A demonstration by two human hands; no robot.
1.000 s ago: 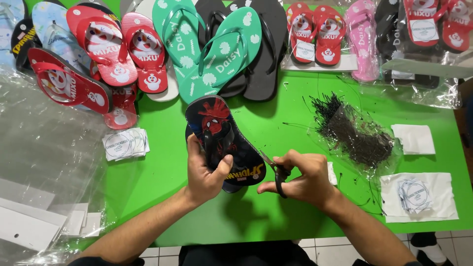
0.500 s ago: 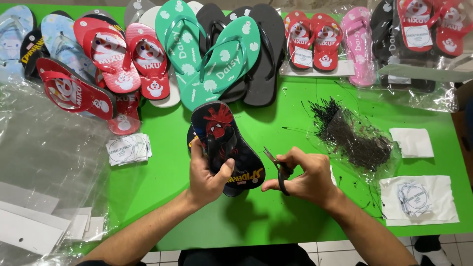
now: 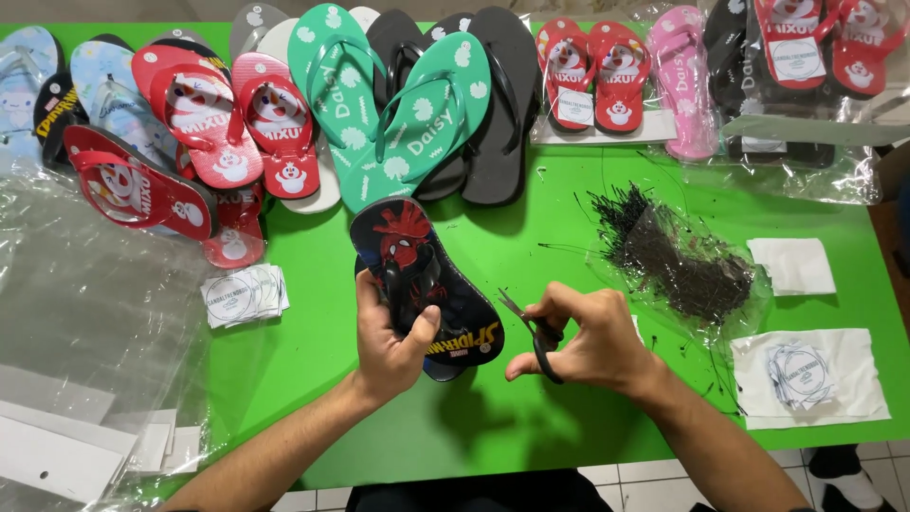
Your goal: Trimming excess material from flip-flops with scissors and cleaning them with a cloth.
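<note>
Left hand (image 3: 391,341): grips black flip-flop (image 3: 427,280) | Right hand (image 3: 592,341): grips small scissors (image 3: 533,332), blades just right of flip-flop

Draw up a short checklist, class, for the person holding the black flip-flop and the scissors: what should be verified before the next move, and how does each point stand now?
1. Left hand grips the black flip-flop firmly, thumb across the sole: ok.
2. Right hand has fingers through the scissors handles: ok.
3. Scissor blades point toward the flip-flop, away from the left hand's fingers: ok, though close.
4. What the blades are meant to cut is visible: cannot tell.
5. Pile of black ties within reach on the green table: ok.
6. Stack of round labels lies apart from the blades: ok.
</note>
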